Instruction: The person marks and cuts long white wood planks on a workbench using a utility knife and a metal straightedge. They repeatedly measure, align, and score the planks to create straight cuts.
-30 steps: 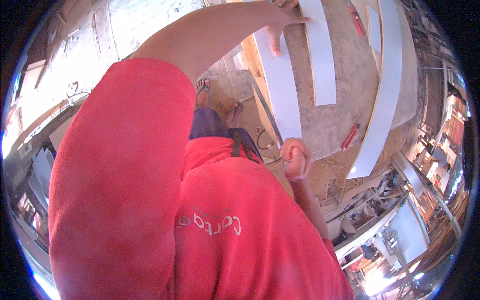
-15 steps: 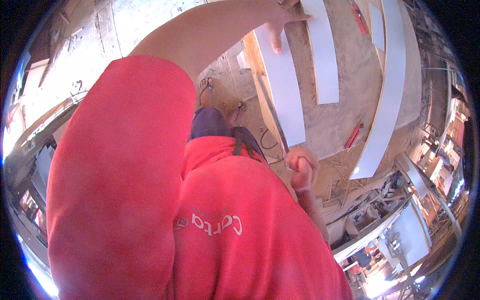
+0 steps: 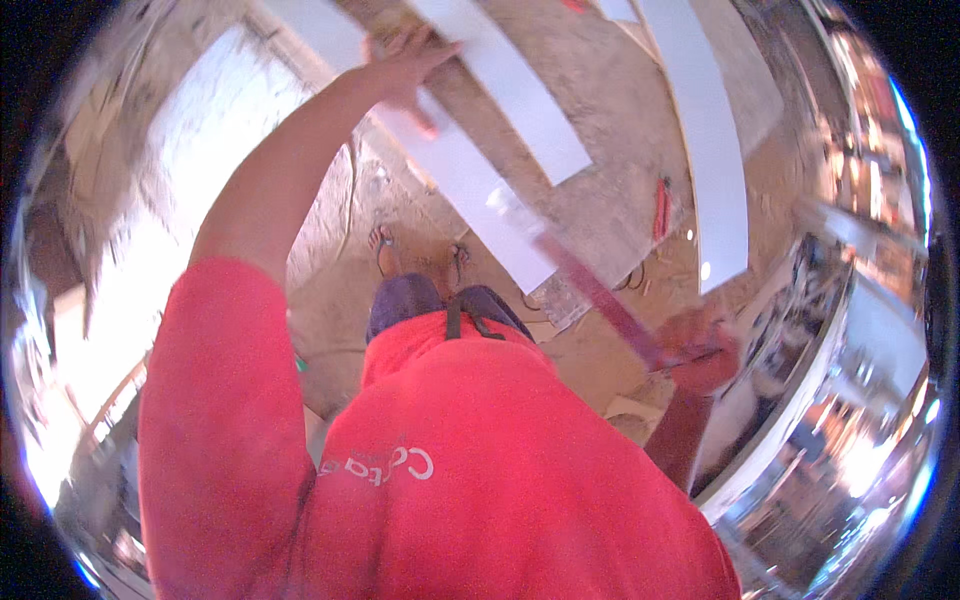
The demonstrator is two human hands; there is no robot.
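Note:
My left hand [image 3: 405,72] presses down on a narrow white board [image 3: 460,175], with its fingers spread. My right hand [image 3: 700,350] is closed round one end of a long, flat, reddish-brown bar [image 3: 605,300] that looks like a file. The bar's far end reaches to the near end of the white board; blur hides whether it touches. A second white strip [image 3: 530,110] lies just right of the board, apart from it at the near end.
A longer white strip [image 3: 705,150] lies farther right. Between the strips is a red-handled tool [image 3: 661,208] on the brown work surface. My sandalled foot [image 3: 385,250] stands on the floor below the board. Clutter and scraps [image 3: 770,340] crowd the right side.
My right hand has swung the bar out to the right, away from the board's long edge. The view has turned, and the boards now slant. My left hand stays on the board.

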